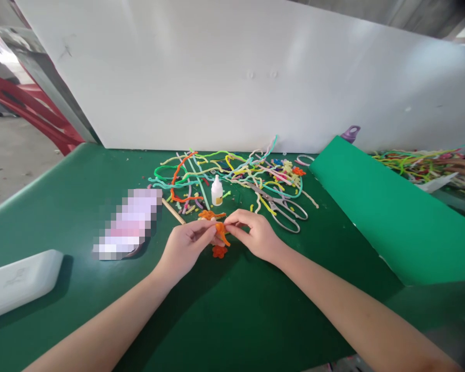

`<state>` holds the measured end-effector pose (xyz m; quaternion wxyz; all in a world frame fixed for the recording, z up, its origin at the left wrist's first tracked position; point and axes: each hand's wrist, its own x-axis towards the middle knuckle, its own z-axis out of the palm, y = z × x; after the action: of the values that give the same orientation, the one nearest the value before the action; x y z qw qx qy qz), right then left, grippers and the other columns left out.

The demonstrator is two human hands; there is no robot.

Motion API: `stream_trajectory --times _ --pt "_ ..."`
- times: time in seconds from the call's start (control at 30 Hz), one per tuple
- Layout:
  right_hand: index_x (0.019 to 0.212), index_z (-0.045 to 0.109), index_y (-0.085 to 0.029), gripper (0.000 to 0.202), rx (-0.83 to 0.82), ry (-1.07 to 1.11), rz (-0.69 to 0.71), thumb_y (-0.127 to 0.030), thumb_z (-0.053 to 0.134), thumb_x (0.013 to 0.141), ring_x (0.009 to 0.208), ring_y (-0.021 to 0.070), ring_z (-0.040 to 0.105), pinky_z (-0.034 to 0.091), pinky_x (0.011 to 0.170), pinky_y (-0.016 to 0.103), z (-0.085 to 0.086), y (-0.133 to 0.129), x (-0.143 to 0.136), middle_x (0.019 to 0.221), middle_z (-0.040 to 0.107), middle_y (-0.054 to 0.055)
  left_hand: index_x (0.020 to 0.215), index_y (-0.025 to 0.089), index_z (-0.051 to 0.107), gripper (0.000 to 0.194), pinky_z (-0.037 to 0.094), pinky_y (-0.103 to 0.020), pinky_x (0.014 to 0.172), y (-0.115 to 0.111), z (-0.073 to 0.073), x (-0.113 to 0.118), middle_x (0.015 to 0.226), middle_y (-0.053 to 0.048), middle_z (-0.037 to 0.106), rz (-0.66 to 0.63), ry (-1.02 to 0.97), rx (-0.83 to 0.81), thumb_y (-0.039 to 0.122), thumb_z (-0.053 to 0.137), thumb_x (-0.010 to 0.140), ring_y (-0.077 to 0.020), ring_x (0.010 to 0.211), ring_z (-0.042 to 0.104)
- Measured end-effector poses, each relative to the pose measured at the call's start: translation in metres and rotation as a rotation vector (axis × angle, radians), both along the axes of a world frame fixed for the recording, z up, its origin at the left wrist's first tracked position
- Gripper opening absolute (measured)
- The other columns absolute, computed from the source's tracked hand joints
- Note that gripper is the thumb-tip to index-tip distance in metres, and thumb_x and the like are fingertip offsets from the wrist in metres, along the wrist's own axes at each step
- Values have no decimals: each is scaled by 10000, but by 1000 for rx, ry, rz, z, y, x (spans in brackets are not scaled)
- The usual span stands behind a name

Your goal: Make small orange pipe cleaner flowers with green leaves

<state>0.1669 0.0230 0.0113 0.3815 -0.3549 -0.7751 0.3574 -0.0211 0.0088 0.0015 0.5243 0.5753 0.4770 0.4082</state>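
Observation:
Between my two hands is an orange pipe cleaner (222, 235), bent into a curled shape. My left hand (188, 245) pinches it from the left, and my right hand (256, 236) has thumb and forefinger closed at its right side. The fingers partly hide the piece. An orange-red pipe-cleaner flower (219, 251) shows just below the fingertips. Another orange pipe-cleaner piece (207, 214) lies just beyond my left fingers. Past the hands stands a small white glue bottle (217, 191). Metal scissors (281, 204) lie to the right of the bottle.
Loose colourful pipe cleaners (201, 173) spread across the back of the green table (217, 330). A phone (129, 225) and a white case (23, 283) lie left. A green board (387, 217) slants at right; beyond it, another person's hand (463, 168) touches more pipe cleaners. A white panel (232, 77) closes the back.

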Motion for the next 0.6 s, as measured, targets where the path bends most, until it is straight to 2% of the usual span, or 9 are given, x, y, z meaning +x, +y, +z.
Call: stream_trajectory --times 0.3,0.47,0.6 --pt "876 588 -196 108 128 -94 -37 -176 484 894 795 130 568 453 729 254 -5 -1 -2 847 602 20 884 141 684 196 578 -262 720 2 -2 1 760 -29 736 -26 -126 -115 298 656 770 -161 689 703" --pt "833 578 -183 86 105 -158 -90 -160 499 856 733 129 578 452 704 256 -2 -6 -4 790 616 9 858 134 679 191 585 -256 680 3 -3 2 727 -18 728 1 -153 -121 281 688 736 -152 656 693" --pt "808 569 -178 72 77 -126 -122 -157 506 835 689 111 575 453 679 231 -1 -7 -5 752 616 -4 877 140 671 210 585 -270 697 3 -3 2 744 -19 735 53 -119 -80 279 696 722 -164 670 700"
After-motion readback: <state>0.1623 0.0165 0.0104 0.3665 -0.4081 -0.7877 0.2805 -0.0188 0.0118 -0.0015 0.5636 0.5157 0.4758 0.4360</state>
